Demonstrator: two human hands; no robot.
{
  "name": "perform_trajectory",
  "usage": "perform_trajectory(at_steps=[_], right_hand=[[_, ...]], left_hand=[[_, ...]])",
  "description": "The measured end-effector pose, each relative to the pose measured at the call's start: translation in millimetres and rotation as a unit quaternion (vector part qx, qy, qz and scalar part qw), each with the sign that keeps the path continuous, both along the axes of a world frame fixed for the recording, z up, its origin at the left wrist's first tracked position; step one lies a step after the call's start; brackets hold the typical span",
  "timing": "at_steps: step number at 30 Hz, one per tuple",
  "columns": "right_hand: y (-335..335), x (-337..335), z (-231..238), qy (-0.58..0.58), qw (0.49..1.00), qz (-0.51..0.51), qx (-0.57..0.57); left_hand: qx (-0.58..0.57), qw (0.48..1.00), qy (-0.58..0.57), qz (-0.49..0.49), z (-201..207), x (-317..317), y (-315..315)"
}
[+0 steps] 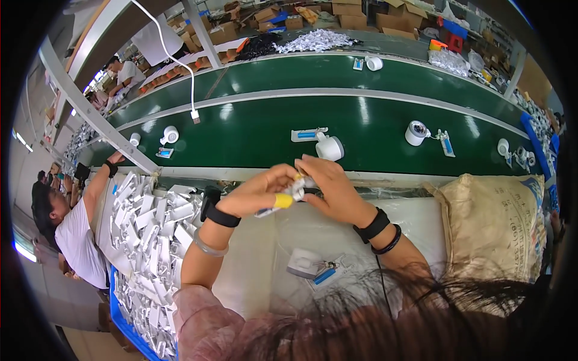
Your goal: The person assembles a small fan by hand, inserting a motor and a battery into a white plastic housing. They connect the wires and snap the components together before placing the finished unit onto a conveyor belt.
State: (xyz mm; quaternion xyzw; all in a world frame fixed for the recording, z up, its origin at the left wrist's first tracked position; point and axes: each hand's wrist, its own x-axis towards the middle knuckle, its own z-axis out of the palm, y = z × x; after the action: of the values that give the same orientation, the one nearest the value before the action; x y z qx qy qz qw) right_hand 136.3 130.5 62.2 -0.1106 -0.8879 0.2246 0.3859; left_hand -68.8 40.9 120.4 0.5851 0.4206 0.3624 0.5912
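Note:
My left hand, with a yellow cover on the thumb, and my right hand meet over the near edge of the conveyor. Between their fingertips is a small white plastic part, mostly hidden by the fingers. Something bluish and white pokes out below my left thumb, too covered to name. Closer to me, on the plastic-covered bench, lies a white housing wired to a blue cylindrical cell. Neither hand touches it.
A heap of white plastic parts fills a blue bin at left. A brown sack stands at right. Lamp heads with blue-celled boards, such as a white lamp, ride the green conveyor. A cable hangs overhead. A co-worker reaches in at left.

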Motion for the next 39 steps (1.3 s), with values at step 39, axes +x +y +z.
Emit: perform_trajectory(at_steps=[39], right_hand=[[-23, 1, 16, 0.028, 0.991, -0.119, 0.048]], left_hand=[[0.054, 0.972, -0.100, 0.206, -49, 25, -11]])
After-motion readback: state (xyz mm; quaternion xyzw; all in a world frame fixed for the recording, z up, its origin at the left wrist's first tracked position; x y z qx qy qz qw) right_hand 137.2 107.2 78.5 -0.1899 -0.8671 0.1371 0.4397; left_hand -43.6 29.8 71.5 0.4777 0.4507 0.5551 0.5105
